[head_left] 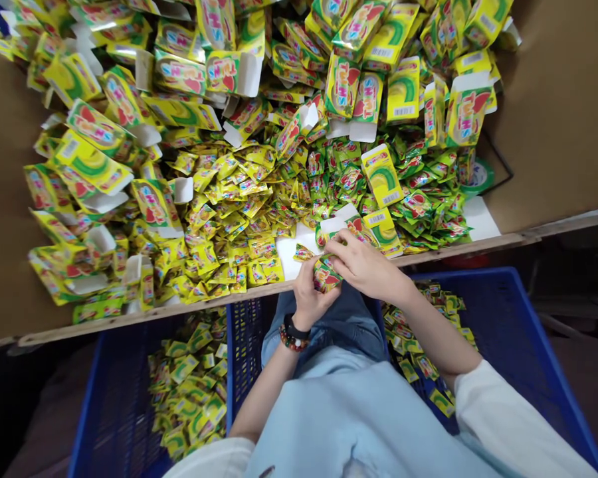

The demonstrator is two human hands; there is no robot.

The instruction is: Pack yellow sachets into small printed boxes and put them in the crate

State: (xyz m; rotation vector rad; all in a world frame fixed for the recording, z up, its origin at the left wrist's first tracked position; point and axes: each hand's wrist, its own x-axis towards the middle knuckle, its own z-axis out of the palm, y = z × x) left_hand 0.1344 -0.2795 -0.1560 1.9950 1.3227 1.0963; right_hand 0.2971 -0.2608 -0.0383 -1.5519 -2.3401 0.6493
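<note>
My left hand (311,296) is wrapped round a small green, yellow and red candy box (327,273) at the table's front edge. Over the top of that box, my right hand (361,265) has its fingers bent and close together; what they pinch, if anything, is hidden. A small wrapped candy (303,252) lies just beyond my left hand on a white sheet (290,255). Beyond my right hand are an open box (339,224) and a yellow box (383,231). Yellow wrapped candies (239,199) heap to the left, green wrapped candies (421,206) to the right.
Many open boxes (179,70) pile at the back and left of the brown table (563,126). A green tape roll (478,176) lies at the right. Below the wooden edge (458,253), a left blue crate (114,398) and a right blue crate (508,332) hold filled boxes.
</note>
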